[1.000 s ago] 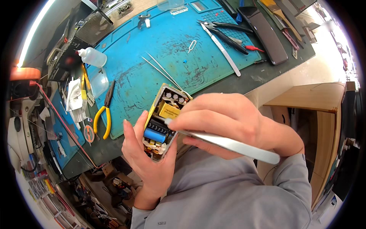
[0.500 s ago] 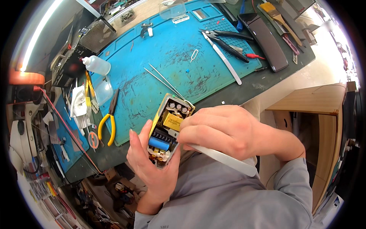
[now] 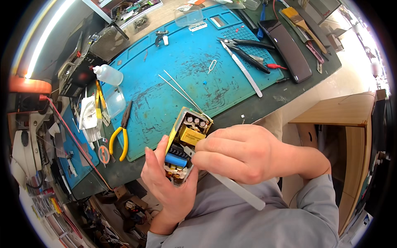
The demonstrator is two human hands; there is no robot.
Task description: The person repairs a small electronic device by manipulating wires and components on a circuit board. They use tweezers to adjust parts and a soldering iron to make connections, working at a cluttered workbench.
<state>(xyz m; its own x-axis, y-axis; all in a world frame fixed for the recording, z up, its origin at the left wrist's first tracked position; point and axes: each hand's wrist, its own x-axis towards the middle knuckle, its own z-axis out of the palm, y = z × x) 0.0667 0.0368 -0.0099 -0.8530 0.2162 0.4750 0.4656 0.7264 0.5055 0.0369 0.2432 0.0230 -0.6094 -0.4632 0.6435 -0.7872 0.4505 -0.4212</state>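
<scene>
Hands meet over lap, off worktop: left hand cradles yellow-cased circuit board, long axis pointing away; right hand grips flat grey metal tool, tip on board's middle.

Blue work mat matt, rubbery, stained; tweezers brushed metal; sleeve soft grey cloth; cabinet smooth wood

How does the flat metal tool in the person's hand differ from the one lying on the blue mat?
The held metal tool is gripped by the right hand, its tip on the circuit board; the mat's metal tool lies untouched. The held one points toward the person's left, the other runs diagonally across the blue mat. Both are slim and silver.
</scene>
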